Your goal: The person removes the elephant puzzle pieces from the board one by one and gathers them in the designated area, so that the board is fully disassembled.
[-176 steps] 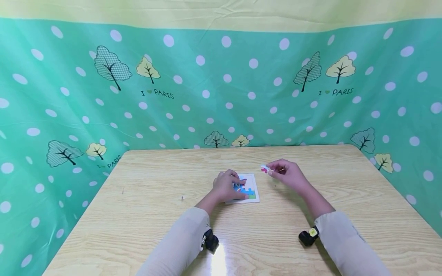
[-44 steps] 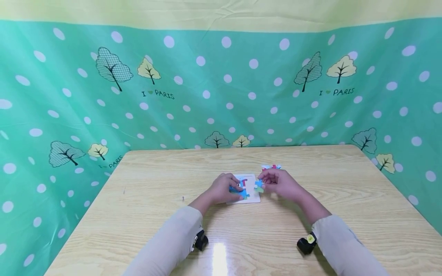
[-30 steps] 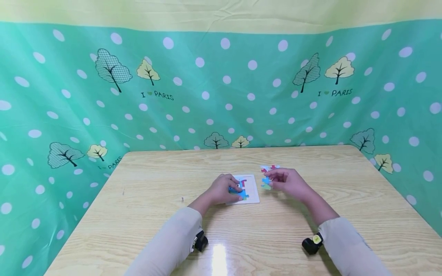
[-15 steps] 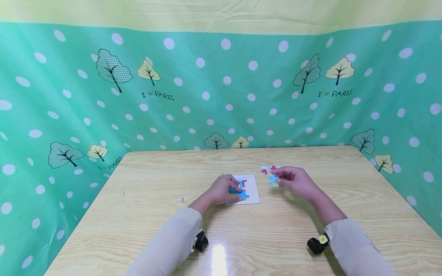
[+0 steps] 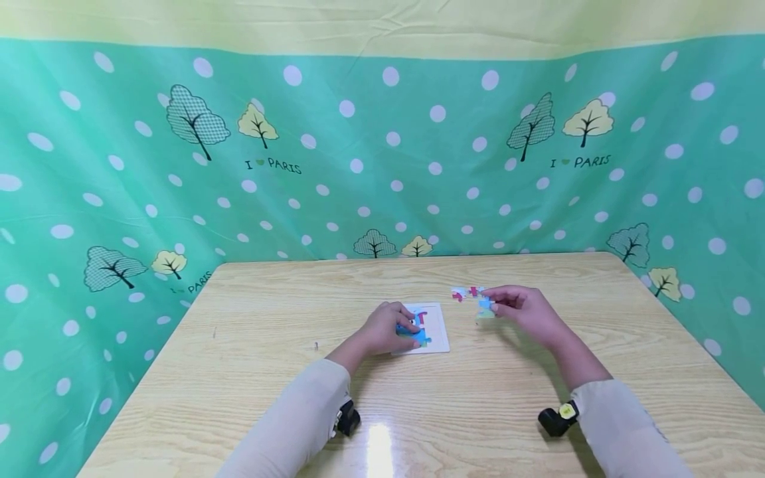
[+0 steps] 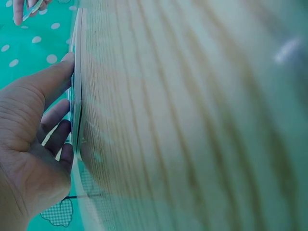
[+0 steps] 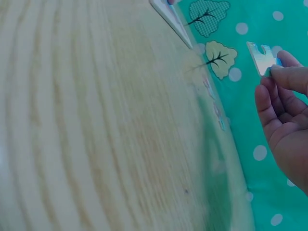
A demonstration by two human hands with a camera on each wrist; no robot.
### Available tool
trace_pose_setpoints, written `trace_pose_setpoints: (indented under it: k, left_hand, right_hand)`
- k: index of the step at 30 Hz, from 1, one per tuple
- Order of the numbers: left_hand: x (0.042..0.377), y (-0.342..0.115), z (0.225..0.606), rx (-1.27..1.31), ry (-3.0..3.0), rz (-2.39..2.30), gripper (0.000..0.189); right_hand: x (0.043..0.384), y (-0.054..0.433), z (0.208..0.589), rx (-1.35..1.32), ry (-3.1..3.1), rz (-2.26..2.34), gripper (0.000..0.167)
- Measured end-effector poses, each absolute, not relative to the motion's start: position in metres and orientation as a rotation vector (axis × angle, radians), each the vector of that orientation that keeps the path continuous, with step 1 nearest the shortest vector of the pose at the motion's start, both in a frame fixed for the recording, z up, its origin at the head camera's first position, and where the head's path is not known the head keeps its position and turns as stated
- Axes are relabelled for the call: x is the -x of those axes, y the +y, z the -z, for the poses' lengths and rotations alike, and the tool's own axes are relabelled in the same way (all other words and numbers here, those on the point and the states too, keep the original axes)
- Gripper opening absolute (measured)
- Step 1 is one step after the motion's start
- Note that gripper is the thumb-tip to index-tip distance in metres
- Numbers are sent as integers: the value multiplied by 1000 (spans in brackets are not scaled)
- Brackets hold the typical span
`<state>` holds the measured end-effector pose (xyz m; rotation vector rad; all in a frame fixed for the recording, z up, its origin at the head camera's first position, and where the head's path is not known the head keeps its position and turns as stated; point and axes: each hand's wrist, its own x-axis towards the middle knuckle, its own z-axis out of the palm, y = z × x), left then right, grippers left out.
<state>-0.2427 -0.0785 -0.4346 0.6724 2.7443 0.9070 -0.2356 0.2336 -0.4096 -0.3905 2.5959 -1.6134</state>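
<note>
A white puzzle board (image 5: 439, 330) lies flat in the middle of the wooden table (image 5: 269, 372), with blue pieces still set in its left part. My left hand (image 5: 388, 326) rests on the board's left side, fingers laid over those pieces; in the left wrist view the fingers (image 6: 57, 82) press against the board's edge (image 6: 77, 96). My right hand (image 5: 521, 311) hovers to the right of the board and pinches a blue and green puzzle piece (image 5: 485, 307) (image 7: 262, 57) just above the table. Two loose pink and white pieces (image 5: 467, 292) lie on the table beside it.
A green dotted cloth (image 5: 382, 153) with tree prints hangs behind and round both sides of the table. A small dark speck (image 5: 316, 344) lies left of the board. A wrist camera sits at each sleeve (image 5: 348, 419) (image 5: 556, 419).
My right hand has lifted the blue and green piece off the board and carried it right, toward the loose pink pieces. My left hand has stayed on the board.
</note>
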Motion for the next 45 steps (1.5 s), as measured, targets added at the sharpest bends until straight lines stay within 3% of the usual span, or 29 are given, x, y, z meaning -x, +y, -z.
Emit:
trace_pose_setpoints:
  k: [21, 45]
  left_hand:
    - [242, -79, 433, -666, 2735, -917, 23]
    - [242, -80, 432, -673, 2724, -932, 23]
  right_hand:
    - [243, 263, 405, 260, 2537, 1721, 36]
    - [269, 274, 427, 34, 2599, 1770, 45]
